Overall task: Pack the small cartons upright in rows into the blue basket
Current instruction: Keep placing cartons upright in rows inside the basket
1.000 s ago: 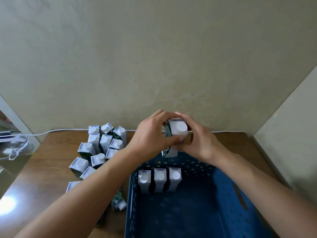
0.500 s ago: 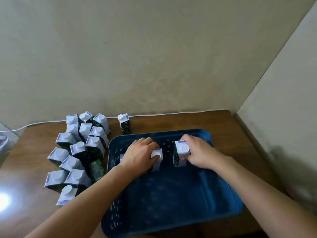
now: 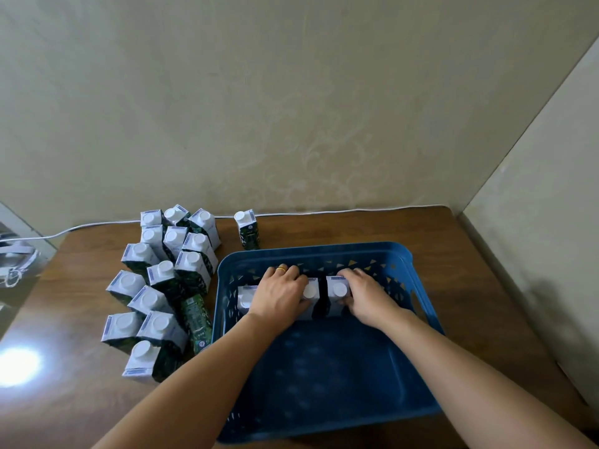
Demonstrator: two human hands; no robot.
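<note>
One blue basket (image 3: 421, 306) on the wooden table (image 3: 81, 400), with a row of upright cartons started along its far wall.

The carton pile (image 3: 162, 286) stands left of the basket. In the row, the left hand (image 3: 280, 294) lies over the cartons with fingers together, and the right hand (image 3: 366, 294) closes around the end carton (image 3: 337, 294), a gap beside it. A lone carton (image 3: 248, 230) stands behind the basket.

One view only, from your head: wide-angle, facing forward and steeply down onto the wooden table (image 3: 479, 286), close above it. Wall ahead fills the upper half; your forearms enter from the bottom edge.
</note>
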